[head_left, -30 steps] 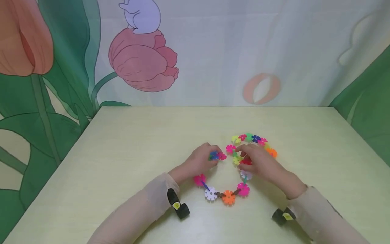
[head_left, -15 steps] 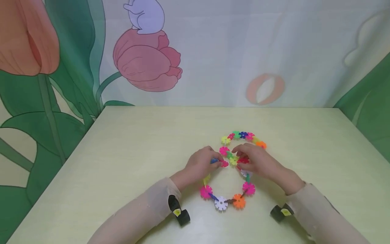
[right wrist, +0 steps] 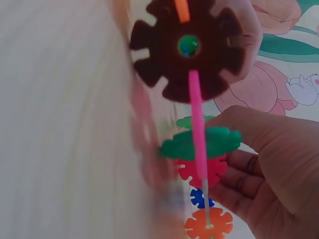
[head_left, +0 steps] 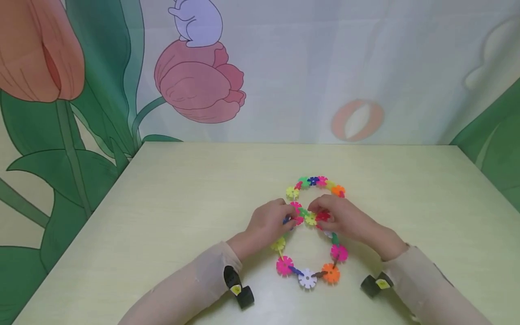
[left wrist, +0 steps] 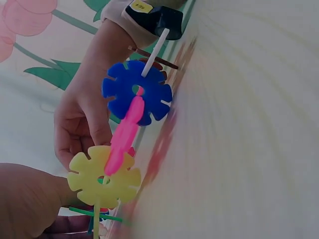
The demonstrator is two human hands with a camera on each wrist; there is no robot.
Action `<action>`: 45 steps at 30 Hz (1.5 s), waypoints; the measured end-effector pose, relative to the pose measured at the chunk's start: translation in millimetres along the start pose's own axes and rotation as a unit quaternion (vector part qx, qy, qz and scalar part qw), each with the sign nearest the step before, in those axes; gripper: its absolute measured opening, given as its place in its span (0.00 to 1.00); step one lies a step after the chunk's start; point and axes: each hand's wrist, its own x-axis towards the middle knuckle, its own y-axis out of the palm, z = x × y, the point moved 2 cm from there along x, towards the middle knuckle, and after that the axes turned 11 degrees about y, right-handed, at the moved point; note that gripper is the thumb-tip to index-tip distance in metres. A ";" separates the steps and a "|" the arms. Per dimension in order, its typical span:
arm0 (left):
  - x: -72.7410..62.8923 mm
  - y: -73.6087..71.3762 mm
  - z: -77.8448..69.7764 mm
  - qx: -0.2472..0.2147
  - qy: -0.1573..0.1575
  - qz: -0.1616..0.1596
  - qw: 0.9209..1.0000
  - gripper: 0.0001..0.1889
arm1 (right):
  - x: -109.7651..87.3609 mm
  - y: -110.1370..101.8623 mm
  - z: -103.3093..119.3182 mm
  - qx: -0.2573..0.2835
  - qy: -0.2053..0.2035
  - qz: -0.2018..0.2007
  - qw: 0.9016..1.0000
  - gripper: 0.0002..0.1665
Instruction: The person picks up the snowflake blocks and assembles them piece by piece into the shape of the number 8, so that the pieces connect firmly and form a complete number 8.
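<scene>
Notched plastic snowflake discs are linked into a chain shaped like a figure eight, its upper loop (head_left: 313, 181) and lower loop (head_left: 307, 279) lying on the table. My left hand (head_left: 268, 222) pinches blue and pink discs at one end of the lower loop. Red discs (head_left: 322, 216) where the loops meet are gripped by my right hand (head_left: 347, 219). Between the hands sit a yellow disc (head_left: 310, 220) and a green one. The pink disc by my left fingers is close to these; whether they join is hidden. The left wrist view has a blue disc (left wrist: 137, 92) nearest.
A pale table (head_left: 195, 180) extends around the chain. Behind it hangs a curtain (head_left: 284, 67) printed with tulips and a rabbit. Black wrist cameras sit on both sleeves, the left one (head_left: 239, 287) and the right one (head_left: 377, 284) low over the table.
My left hand has come right and slightly nearer, bringing its discs up to the middle of the chain. The lower loop has shifted right and nearer; the upper loop has swung left.
</scene>
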 end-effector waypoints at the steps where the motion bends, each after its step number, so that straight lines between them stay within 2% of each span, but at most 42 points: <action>1: -1.0 0.0 -0.3 -0.001 0.002 -0.006 1.000 0.05 | 0.0 1.2 -0.2 -0.005 0.005 -0.004 1.000 0.19; 5: -5.0 1.8 -0.2 -0.005 0.013 -0.034 0.999 0.04 | 0.4 6.6 -0.2 -0.044 0.026 -0.022 0.998 0.21; 11: -7.9 5.6 0.8 0.000 0.031 -0.062 0.998 0.04 | 0.0 10.9 3.2 -0.093 0.015 -0.050 0.994 0.20; 21: -8.2 7.2 0.3 -0.003 0.058 -0.085 0.995 0.05 | -1.7 10.9 3.6 -0.060 0.015 -0.036 0.997 0.21; 27: -8.6 7.9 1.0 -0.006 0.076 -0.098 0.992 0.04 | -0.2 10.6 2.3 -0.065 0.022 -0.033 0.997 0.21; 38: -7.4 10.1 0.1 -0.005 0.116 -0.106 0.988 0.05 | -2.9 11.1 3.6 -0.068 -0.015 -0.034 0.997 0.20; 42: -7.2 12.1 1.0 -0.008 0.121 -0.108 0.987 0.05 | -3.4 12.3 6.3 -0.070 -0.020 -0.035 0.997 0.20; 45: -8.0 12.5 1.7 -0.014 0.111 -0.106 0.988 0.05 | -3.0 13.5 8.0 -0.079 -0.019 -0.037 0.996 0.20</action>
